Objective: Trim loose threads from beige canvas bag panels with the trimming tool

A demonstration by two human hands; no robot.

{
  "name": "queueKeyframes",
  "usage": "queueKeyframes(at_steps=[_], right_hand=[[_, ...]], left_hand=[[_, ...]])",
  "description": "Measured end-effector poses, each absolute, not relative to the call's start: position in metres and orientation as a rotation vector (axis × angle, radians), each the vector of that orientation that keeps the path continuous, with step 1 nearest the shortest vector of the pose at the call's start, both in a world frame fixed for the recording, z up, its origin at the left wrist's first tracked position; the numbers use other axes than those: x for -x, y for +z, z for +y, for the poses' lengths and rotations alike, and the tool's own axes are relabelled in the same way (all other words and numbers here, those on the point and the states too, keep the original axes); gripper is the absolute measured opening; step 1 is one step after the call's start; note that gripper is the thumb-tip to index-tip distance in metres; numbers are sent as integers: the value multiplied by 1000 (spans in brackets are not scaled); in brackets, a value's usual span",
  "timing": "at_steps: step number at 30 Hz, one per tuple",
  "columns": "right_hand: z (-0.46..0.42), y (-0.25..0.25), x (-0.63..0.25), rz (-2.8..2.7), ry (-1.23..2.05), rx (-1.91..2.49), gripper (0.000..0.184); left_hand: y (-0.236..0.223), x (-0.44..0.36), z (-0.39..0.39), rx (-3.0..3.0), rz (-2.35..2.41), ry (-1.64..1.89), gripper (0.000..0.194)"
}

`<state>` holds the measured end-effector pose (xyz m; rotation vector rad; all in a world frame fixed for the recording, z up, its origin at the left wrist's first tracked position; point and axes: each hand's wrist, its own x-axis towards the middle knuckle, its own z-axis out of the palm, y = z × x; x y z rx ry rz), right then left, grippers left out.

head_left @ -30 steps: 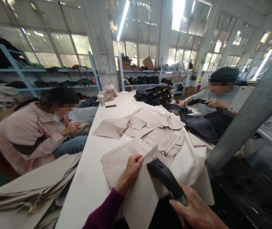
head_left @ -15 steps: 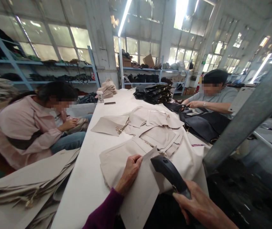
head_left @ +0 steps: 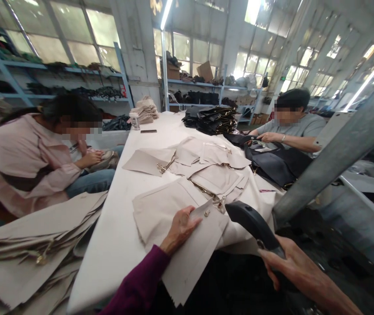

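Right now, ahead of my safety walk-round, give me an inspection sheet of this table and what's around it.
surface: long white table, with beige panels spread over it
job's things: beige panel with a metal fitting
hands: left hand holds the panel; right hand grips a black handheld tool
clutter: panel stack at lower left; black bag pile on the far table
cables: nothing seen
surroundings: seated co-worker, second co-worker, blue shelves, steel post
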<state>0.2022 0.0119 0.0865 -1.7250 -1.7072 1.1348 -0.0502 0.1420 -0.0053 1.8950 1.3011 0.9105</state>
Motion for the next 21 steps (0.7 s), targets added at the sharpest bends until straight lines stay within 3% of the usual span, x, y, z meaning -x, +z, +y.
queueKeyframes(at_steps=[9,13,17,21], right_hand=[[-4,86,-190,-1744,1173,1697,21],[-7,93,-186,-1785,1179,1647,23],[-12,100,-186,-1813,1159,1653,24],[-19,108,-186,-1835,1096,1761,29]], left_hand=[[18,56,137,-2021,1228,864,19],[32,59,121,-2639,1436,820,19],[65,71,125,-3340,1296,668,22],[76,78,142,-3655,1080,624,25]])
